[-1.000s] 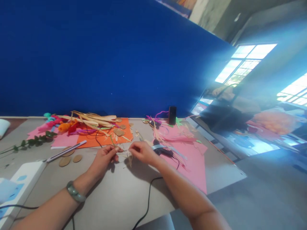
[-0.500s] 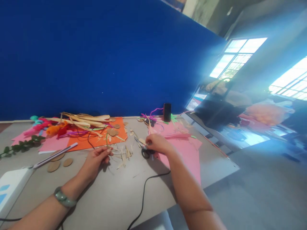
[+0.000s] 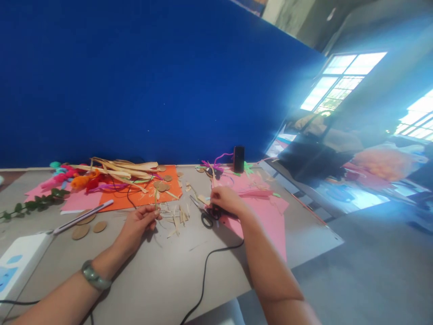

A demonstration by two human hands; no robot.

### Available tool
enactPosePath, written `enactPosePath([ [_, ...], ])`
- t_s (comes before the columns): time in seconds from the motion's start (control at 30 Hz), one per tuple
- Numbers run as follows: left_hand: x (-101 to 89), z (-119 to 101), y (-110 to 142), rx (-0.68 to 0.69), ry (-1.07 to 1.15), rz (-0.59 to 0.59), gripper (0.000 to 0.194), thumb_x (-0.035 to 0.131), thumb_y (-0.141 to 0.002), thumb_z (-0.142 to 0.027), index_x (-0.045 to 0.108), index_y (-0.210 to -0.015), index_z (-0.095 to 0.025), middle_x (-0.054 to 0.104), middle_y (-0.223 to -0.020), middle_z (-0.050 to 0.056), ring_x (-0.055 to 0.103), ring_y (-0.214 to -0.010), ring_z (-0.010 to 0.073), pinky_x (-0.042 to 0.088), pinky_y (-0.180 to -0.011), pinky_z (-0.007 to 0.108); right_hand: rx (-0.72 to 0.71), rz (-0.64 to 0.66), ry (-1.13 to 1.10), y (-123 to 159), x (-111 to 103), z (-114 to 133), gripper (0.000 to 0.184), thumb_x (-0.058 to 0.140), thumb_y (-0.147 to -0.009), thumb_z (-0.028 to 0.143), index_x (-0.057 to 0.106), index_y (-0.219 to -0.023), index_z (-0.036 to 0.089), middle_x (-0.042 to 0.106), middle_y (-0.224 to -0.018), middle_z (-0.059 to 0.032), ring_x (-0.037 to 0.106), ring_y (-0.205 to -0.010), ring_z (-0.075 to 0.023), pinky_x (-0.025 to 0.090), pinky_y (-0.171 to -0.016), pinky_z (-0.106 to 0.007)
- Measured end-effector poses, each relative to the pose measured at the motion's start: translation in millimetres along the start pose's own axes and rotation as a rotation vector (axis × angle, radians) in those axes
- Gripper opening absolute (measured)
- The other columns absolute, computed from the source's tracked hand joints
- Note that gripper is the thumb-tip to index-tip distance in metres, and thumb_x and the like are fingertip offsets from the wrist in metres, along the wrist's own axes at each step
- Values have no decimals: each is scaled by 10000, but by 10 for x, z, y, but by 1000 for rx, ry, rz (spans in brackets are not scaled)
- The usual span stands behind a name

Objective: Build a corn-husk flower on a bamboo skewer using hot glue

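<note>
Just left of centre in the lower half of the frame, I have the left hand (image 3: pixel 140 221) low over the surface (image 3: pixel 152 280), thumb and fingers drawn close; I cannot tell whether they pinch a strand. A thin green strip (image 3: pixel 156 197) stands out just above its fingertips, and the pale dry scraps (image 3: pixel 178 220) lie immediately to their right.

Right of centre, I see the right hand (image 3: pixel 226 201) with fingers curled down at the black-handled scissors (image 3: pixel 207 220); the fingers hide the contact, so I can't say whether they grip. The scissors lie just left of and below that hand, blades pointing up and left, well apart from the left hand. Pink paper (image 3: pixel 267 225) spreads to the right, beneath the right wrist, and a black cable (image 3: pixel 204 275) curves below.
</note>
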State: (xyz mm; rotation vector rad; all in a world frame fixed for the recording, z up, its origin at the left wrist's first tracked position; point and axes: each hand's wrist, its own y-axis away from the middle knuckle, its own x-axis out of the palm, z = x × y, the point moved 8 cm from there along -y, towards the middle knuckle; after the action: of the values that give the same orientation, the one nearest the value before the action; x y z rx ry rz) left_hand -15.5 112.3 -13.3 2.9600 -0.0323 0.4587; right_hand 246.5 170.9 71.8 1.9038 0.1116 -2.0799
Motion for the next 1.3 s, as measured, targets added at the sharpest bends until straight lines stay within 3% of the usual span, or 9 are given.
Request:
enactPosePath([
  [0.13,4,-12,10,1,-11,-9,305,755,-669,-378,586,-761,-142,664,-687,21,424,-430,44,316,-419,167,62,-157,103,70,-185,40,242,582,-789,199,649,-1012,132,638,-1049,-159,574,-973,-243,393,-770,-287],
  [0.3,53,-20,42,-20,-33,21,293,723,-706,-407,610,-735,-138,621,-641,-3,400,-433,44,314,-425,169,-34,79,208,169,108,357,223,669,-698,220,662,-914,166,685,-897,-114,637,-858,-254,422,-709,-284],
  [0.5,66,2,42,-42,-56,51,297,669,-749,-433,631,-706,-141,487,-457,-39,378,-414,74,251,-420,182,-39,42,297,95,338,518,291,543,-736,29,627,-1008,92,683,-927,-189,661,-887,-287,447,-709,-309],
  [0.67,93,23,33,-39,-18,61,269,669,-738,-395,622,-677,-136,617,-607,18,410,-425,62,251,-430,192,-35,-2,269,156,206,505,326,533,-722,22,625,-1018,124,691,-934,-166,658,-894,-287,446,-710,-311],
  [0.77,181,5,66,-42,6,116,253,651,-753,-369,609,-667,-135,646,-641,37,410,-417,56,242,-430,199,12,-171,-2,169,-18,441,321,584,-718,103,626,-1028,174,698,-879,-104,653,-825,-252,444,-691,-303],
  [0.9,315,-44,134,-33,36,214,232,641,-771,-351,605,-679,-141,647,-617,33,402,-408,53,264,-441,205,-3,-446,-643,105,-153,379,332,652,-701,239,609,-1025,182,663,-779,-29,592,-635,-158,446,-597,-263],
  [0.97,350,-54,157,-25,29,244,230,650,-772,-345,601,-673,-144,648,-621,31,404,-410,49,282,-449,204,-28,-406,-973,32,-21,437,359,688,-673,296,590,-992,164,635,-704,-10,549,-556,-129,429,-522,-240],
  [1.13,374,-3,175,-46,-62,269,232,690,-742,-347,591,-665,-152,639,-588,17,422,-402,54,282,-429,194,-76,-52,-1479,-37,431,866,421,749,-632,331,508,-951,201,661,-700,19,501,-454,-84,394,-431,-198],
  [1.3,400,23,184,-66,-131,286,261,712,-707,-372,585,-647,-152,599,-523,-6,426,-386,58,296,-415,187,-138,-55,-1674,11,496,1012,492,829,-543,214,466,-875,208,661,-686,31,601,-566,-112,470,-522,-208],
])
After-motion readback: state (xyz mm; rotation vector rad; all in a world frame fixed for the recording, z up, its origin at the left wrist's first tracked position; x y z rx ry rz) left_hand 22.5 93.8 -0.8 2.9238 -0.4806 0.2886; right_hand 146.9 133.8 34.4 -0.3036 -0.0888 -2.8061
